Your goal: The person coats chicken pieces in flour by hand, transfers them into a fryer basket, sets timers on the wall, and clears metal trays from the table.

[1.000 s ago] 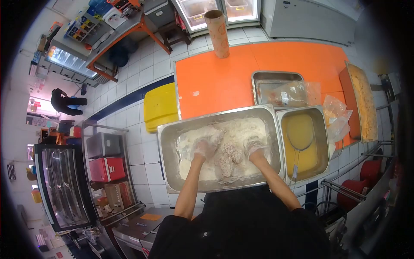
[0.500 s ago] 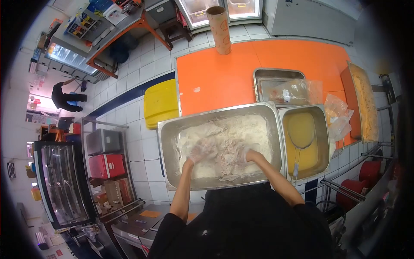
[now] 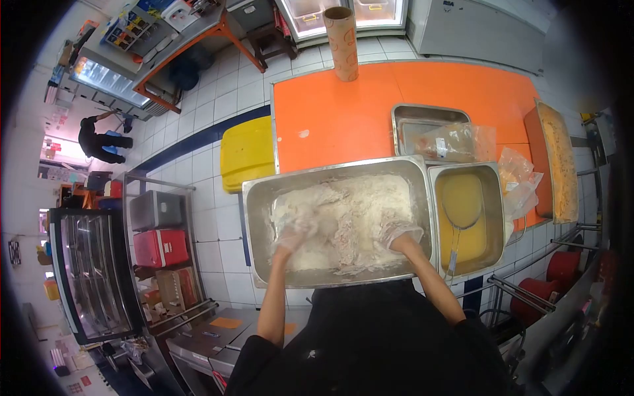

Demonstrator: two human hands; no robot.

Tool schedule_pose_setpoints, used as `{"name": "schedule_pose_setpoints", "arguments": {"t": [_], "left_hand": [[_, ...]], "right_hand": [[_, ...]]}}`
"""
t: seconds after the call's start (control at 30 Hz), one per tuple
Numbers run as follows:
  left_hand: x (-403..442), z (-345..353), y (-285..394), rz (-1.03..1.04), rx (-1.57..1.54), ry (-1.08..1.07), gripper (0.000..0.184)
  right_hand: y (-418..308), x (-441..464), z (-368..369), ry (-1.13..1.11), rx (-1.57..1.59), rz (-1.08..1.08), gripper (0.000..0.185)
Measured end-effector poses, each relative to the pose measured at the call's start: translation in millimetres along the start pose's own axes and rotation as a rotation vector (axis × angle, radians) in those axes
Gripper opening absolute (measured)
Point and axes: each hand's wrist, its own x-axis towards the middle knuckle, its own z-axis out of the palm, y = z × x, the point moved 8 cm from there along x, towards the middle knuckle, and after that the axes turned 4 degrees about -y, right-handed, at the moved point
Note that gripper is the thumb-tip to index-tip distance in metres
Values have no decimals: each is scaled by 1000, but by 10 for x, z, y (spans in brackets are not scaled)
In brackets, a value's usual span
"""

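A deep steel pan (image 3: pixel 337 284) in front of me holds pale flour (image 3: pixel 380 188) and ragged, flour-coated pieces that look like meat (image 3: pixel 345 241). My left hand (image 3: pixel 298 231), in a clear glove dusted white, is over the flour on the pan's left side; motion smears its fingers. On the right side, my right hand (image 3: pixel 400 232), also in a clear glove, reaches into the flour beside more coated pieces. Its fingertips are covered by flour, so its grip is hidden. Between the hands lies a clump of coated pieces.
Right of the pan, a steel container (image 3: pixel 485 254) holds yellow liquid and a strainer (image 3: pixel 461 204). Behind are a steel tray (image 3: pixel 398 125), plastic bags (image 3: pixel 518 181) and a cardboard tube (image 3: pixel 341 49) on the orange table (image 3: pixel 330 115). A yellow bin (image 3: pixel 246 155) stands left; another person (image 3: pixel 99 140) is far left.
My hands have moved apart, the left slightly left and down, the right to the right. The coated clump between them is more exposed.
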Motion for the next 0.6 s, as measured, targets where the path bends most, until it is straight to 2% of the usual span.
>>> {"name": "schedule_pose_setpoints", "arguments": {"t": [0.03, 0.07, 0.1, 0.13, 0.17, 0.2, 0.23, 0.3, 0.33, 0.37, 0.4, 0.43, 0.47, 0.53, 0.57, 0.6], "left_hand": [[127, 182, -86, 18, 315, -38, 51], [81, 166, 107, 17, 319, -31, 51], [-39, -25, 291, -101, 290, 163, 53], [-202, -213, 489, -208, 233, 361, 55], [-158, -217, 489, -204, 169, 372, 55], [-104, -186, 420, -160, 103, 325, 55], [-53, -155, 388, -94, -2, 231, 55], [-118, -128, 377, 12, -202, 121, 54], [-216, -146, 435, 67, -290, 96, 54], [-308, -140, 498, 113, -348, 71, 54], [-387, -130, 578, 153, -375, 45, 54], [-478, -122, 687, 135, -340, -35, 54], [-506, -156, 835, 128, -344, -32, 54], [-378, -89, 1159, 42, -6, -131, 46], [-258, -49, 1188, 38, -7, -127, 46], [-90, 51, 1190, 50, -43, -164, 47]], "right_hand": [[-44, 14, 107, 0, 3, -4, 58], [-76, 42, 32, 181, -39, 45, 57], [-105, 40, -86, 363, -81, 94, 57], [-149, 56, -180, 366, -81, 92, 57], [-177, 115, -182, 108, -126, 104, 59], [-171, 123, -110, -151, -172, 114, 60], [-72, 126, -103, -149, -176, 112, 60], [31, 102, 21, -316, 226, -10, 53], [-69, 28, -124, -309, 234, -2, 53], [-56, -133, -178, -349, 551, 194, 51], [-4, -239, -105, -378, 711, 291, 50], [63, -349, -11, -393, 865, 396, 49], [82, -326, -12, -257, 748, 85, 49], [-189, -404, -241, -125, 619, -233, 50], [-373, -529, -542, -145, 902, -31, 49], [-386, -559, -565, -159, 1037, 73, 48]]}}
